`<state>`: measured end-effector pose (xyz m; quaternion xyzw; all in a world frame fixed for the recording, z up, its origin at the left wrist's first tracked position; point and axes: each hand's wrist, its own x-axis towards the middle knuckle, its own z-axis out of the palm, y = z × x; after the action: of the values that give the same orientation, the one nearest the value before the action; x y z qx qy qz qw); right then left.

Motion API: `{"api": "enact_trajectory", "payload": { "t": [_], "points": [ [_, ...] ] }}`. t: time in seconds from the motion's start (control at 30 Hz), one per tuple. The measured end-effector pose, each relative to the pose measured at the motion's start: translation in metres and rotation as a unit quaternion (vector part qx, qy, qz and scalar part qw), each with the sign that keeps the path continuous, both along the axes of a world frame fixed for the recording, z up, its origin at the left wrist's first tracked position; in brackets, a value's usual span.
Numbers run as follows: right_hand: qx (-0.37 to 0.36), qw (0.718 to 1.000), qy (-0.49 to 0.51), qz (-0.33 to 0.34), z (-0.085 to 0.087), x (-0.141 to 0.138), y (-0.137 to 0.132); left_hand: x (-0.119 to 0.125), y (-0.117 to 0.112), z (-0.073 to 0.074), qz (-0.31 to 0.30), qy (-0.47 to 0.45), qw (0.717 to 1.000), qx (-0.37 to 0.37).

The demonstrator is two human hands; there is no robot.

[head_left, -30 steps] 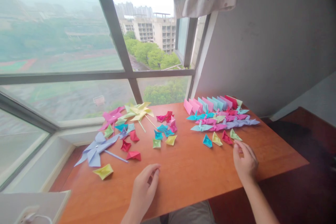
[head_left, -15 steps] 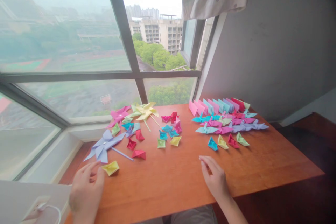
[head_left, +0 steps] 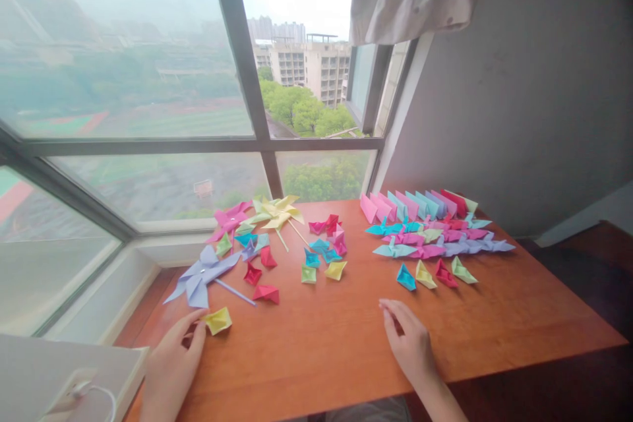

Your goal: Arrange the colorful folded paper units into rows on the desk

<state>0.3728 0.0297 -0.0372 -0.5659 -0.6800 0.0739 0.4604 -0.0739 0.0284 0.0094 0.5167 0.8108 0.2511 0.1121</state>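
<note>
At the table's near left, my left hand point(head_left: 178, 356) pinches the left end of a yellow paper boat point(head_left: 218, 321) between thumb and fingertips. The boat is still at table height. Just beyond it lies a lilac paper pinwheel point(head_left: 202, 273) on a stick, with a red paper boat point(head_left: 267, 294) at the stick's right. My right hand point(head_left: 408, 339) hovers over the bare wood on the right, fingertips drawn together around nothing visible. Past it stands a short row of boats: a blue boat point(head_left: 406, 277), a yellow boat point(head_left: 425, 274), a red boat point(head_left: 446, 273) and a light green boat point(head_left: 463, 270).
More boats, like the light green one point(head_left: 308, 274), cluster mid-table. A magenta pinwheel point(head_left: 231, 219) and a pale yellow pinwheel point(head_left: 277, 212) lie by the window. Rows of paper cranes point(head_left: 395, 248) and folded paper pieces point(head_left: 420, 206) fill the far right of the table point(head_left: 316, 356).
My left hand has closed its fingertips on the yellow boat's left end. The right hand keeps nearly the same pose. The whole view has shifted slightly.
</note>
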Motion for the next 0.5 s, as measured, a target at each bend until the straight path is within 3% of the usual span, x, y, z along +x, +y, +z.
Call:
{"api": "enact_trajectory", "payload": {
  "t": [0.3, 0.4, 0.5],
  "points": [
    [0.008, 1.000, -0.026, 0.007, -0.001, 0.000, 0.001, 0.022, -0.009, 0.011, -0.055, -0.080, 0.992, 0.075],
    [0.004, 1.000, -0.022, 0.016, 0.001, -0.002, 0.001, 0.045, -0.008, 0.014, -0.081, -0.130, 0.983, 0.099],
    [-0.024, 0.999, -0.004, 0.045, 0.004, -0.007, -0.001, 0.077, -0.004, 0.012, -0.150, -0.170, 0.968, 0.113]
  ]
}}
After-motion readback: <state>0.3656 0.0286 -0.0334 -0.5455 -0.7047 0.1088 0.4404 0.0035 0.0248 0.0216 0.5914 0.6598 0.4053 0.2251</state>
